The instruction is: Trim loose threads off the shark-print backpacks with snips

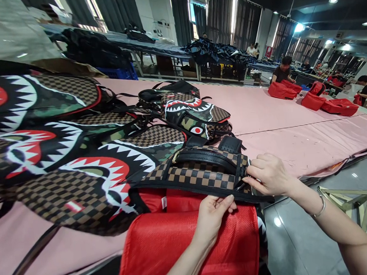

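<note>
"What's on the left?"
"Shark-print bags [55,202], heaped on the pink bench [251,106]."
"Then?"
"A checkered bag [189,179] at the near edge, red lining [159,237] showing. The left hand's [213,215] fingers pinch its black trim [181,187]."
"The right hand [269,175]?"
"Fingers curled, pinching the bag's end beside the handle [204,154]."
"Farther right?"
"Red bags [283,90], near a co-worker [282,74]."
</note>
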The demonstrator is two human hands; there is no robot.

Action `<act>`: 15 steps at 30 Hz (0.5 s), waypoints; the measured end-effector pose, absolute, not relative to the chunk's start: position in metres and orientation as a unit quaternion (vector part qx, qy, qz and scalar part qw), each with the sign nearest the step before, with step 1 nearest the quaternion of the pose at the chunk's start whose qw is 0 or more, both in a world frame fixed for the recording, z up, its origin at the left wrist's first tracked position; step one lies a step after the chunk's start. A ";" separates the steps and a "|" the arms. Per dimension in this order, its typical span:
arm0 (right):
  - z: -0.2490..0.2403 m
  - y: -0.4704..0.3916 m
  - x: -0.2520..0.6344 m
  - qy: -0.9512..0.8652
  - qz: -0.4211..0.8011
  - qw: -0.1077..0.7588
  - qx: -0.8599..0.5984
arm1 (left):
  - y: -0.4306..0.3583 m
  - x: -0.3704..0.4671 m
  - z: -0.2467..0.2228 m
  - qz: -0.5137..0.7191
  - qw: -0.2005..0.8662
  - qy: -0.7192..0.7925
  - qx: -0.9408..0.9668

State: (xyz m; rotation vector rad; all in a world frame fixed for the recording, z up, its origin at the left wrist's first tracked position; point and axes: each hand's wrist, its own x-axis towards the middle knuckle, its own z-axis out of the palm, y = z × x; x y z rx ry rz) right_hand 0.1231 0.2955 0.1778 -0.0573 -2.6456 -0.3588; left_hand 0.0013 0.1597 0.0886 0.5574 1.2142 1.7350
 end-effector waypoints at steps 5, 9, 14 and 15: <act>0.177 0.302 0.124 -0.967 -0.116 0.225 0.003 | 0.160 0.000 0.088 0.707 0.462 0.482 0.234; 0.176 0.301 0.122 -0.963 -0.107 0.246 -0.011 | 0.161 -0.002 0.087 0.706 0.464 0.476 0.243; 0.176 0.298 0.120 -0.959 -0.133 0.250 -0.017 | 0.162 -0.003 0.086 0.708 0.458 0.476 0.250; 0.176 0.298 0.120 -0.960 -0.136 0.245 -0.012 | 0.162 -0.003 0.086 0.707 0.458 0.476 0.253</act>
